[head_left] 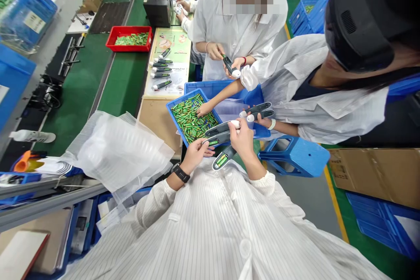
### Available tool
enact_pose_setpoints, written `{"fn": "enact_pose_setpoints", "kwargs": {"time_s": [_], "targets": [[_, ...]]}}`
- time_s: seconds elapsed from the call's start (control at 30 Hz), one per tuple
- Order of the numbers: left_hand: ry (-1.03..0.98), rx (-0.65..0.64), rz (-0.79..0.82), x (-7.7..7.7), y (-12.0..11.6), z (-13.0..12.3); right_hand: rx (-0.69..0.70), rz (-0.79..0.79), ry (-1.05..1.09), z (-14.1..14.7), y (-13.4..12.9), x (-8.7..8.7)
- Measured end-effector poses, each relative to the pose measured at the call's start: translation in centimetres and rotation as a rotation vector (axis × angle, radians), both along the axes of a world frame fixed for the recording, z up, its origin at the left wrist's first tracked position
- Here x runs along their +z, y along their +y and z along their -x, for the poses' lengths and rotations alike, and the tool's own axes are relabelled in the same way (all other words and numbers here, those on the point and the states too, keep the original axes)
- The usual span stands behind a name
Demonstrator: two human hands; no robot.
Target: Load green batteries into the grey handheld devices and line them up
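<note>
My right hand (242,138) is closed on several dark grey handheld devices with white ends, fanned out before my chest. The lowest handheld device (225,157) has an uncovered compartment with green batteries in it. My left hand (196,155), a black watch on its wrist, is closed at the tip of the middle device (216,139), where a green battery shows; its lower fingers reach underneath. Just beyond lies a blue bin (175,119) of loose green batteries (188,116). A co-worker's hand (205,108) reaches into it.
That co-worker's other hand (264,120) holds similar devices. Another person (226,48) handles one opposite. Several devices (162,70) lie on a printed mat (179,83). A red tray (111,46) holds batteries. Plastic wrap (121,148) sits at left, a blue stool (298,157) at right.
</note>
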State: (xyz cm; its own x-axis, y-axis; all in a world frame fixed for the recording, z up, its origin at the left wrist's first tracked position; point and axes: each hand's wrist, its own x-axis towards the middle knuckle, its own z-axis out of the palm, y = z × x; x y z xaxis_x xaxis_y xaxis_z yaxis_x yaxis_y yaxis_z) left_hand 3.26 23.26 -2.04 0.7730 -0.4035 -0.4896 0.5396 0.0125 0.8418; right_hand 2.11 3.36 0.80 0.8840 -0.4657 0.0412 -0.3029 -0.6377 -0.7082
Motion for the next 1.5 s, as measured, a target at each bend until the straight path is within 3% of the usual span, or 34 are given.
{"fn": "enact_pose_setpoints", "kwargs": {"time_s": [0.27,0.33,0.4,0.47,0.53,0.63,0.83,0.97,1.07,1.27,1.33,1.5], "targets": [[0.012,0.095,0.006,-0.3,-0.5,0.0,0.003,0.042,-0.03,0.0,0.9,-0.1],[-0.03,0.082,-0.011,-1.0,-0.5,-0.2,-0.002,0.051,-0.033,0.1,0.8,-0.5],[-0.118,-0.019,-0.049,-2.0,-0.1,-0.8,-0.009,0.057,-0.028,0.3,0.5,-0.9],[-0.304,-0.216,-0.236,-3.1,0.9,-2.0,-0.016,0.066,-0.014,0.6,0.0,-1.2],[-0.502,-0.382,-0.526,-4.3,2.2,-3.6,-0.015,0.081,0.004,1.0,-0.6,-1.4],[-0.646,-0.422,-0.858,-5.8,3.8,-6.2,0.013,0.108,0.032,1.7,-1.1,-1.5],[-0.755,-0.52,-1.081,-7.7,4.2,-9.9,0.071,0.099,0.087,2.4,-0.2,-1.6],[-0.839,-0.572,-1.05,-7.2,4.5,-10.6,0.084,0.095,0.092,2.5,0.2,-1.5],[-0.897,-0.549,-0.994,-5.6,4.8,-9.8,0.071,0.084,0.083,2.4,-0.2,-1.5],[-1.002,-0.22,-0.55,-0.8,2.7,-4.9,0.023,0.021,0.069,1.5,-1.4,-2.1],[-1.115,-0.195,-0.502,0.1,1.7,-3.4,0.007,0.012,0.073,1.1,-1.6,-2.3],[-1.413,-0.197,-0.43,0.0,0.7,-2.2,0.015,-0.022,0.063,0.7,-1.5,-2.3]]}}
